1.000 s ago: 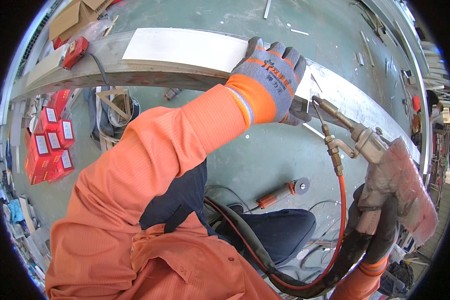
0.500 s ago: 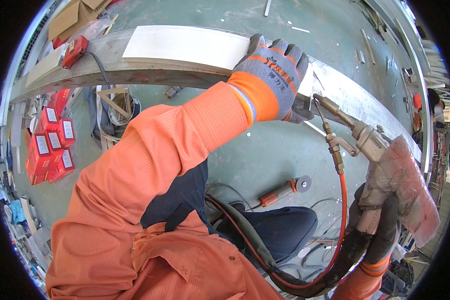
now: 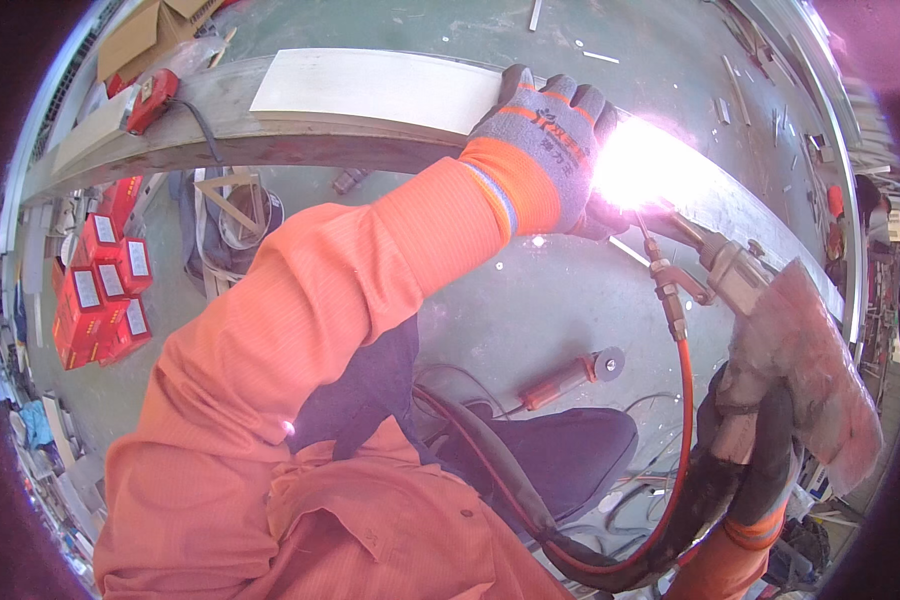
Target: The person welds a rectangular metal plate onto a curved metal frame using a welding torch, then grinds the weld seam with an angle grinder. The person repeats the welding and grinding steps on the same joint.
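My gloved left hand (image 3: 545, 150) is closed across the metal beam (image 3: 300, 150), over the right end of a white flat strip (image 3: 380, 90) lying on it. Its fingers reach toward the far edge, and the thumb is down on the near side. Low at the right, my gloved right hand (image 3: 755, 430) grips the handle of a welding gun (image 3: 738, 275) partly wrapped in clear plastic. A thin wire-feed tube with an orange hose (image 3: 685, 400) runs beside its nozzle. A dazzling white-violet glare at the nozzle tip, right beside my left fingers, hides the joint there.
A red tape measure (image 3: 152, 100) sits on the beam's left part. On the floor are red boxes (image 3: 100, 285), a bucket (image 3: 240, 225) and an angle grinder (image 3: 570, 380) near my knee. A thick dark hose (image 3: 510, 490) loops past my legs. An open carton (image 3: 145, 40) stands far left.
A bright welding glare has appeared at the gun's tip, tinting the view violet. The gun's nozzle and both hands have stayed nearly in place.
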The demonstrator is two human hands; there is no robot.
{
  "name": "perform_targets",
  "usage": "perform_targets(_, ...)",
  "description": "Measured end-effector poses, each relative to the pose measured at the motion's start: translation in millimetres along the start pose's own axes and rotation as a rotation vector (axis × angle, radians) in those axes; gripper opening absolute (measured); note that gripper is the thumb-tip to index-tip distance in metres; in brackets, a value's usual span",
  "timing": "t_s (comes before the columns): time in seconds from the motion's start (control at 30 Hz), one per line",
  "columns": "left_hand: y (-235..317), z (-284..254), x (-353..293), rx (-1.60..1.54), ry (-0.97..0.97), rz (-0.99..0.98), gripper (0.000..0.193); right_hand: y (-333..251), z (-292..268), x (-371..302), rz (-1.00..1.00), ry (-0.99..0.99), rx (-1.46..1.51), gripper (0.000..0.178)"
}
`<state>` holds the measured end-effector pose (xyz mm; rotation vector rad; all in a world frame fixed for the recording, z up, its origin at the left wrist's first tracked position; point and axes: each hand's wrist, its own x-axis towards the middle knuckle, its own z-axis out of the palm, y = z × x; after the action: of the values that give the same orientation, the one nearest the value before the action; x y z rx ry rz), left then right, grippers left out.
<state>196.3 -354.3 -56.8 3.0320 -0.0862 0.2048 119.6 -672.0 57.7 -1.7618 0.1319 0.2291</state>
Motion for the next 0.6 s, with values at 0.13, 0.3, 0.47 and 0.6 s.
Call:
perform_targets(0.13, -2, -2, -1, -0.049, -0.007, 0.003, 0.101, 3, -15, 0, -0.091, 0.049, -0.054, 0.053)
perform_targets(0.3, 3, -7, -2, 0.14, -0.087, 0.001, 0.122, -41, -11, 5, 0.015, 0.054, -0.386, 0.075)
perform_targets(0.47, -6, -20, -14, 0.069, 0.043, -0.008, 0.136, -106, -60, -1, 0.0, -0.124, -0.517, 0.086)
perform_targets(0.6, -66, -55, -48, 0.233, 0.021, -0.022, 0.111, -90, -85, -11, -0.118, -0.129, -0.525, 0.087)
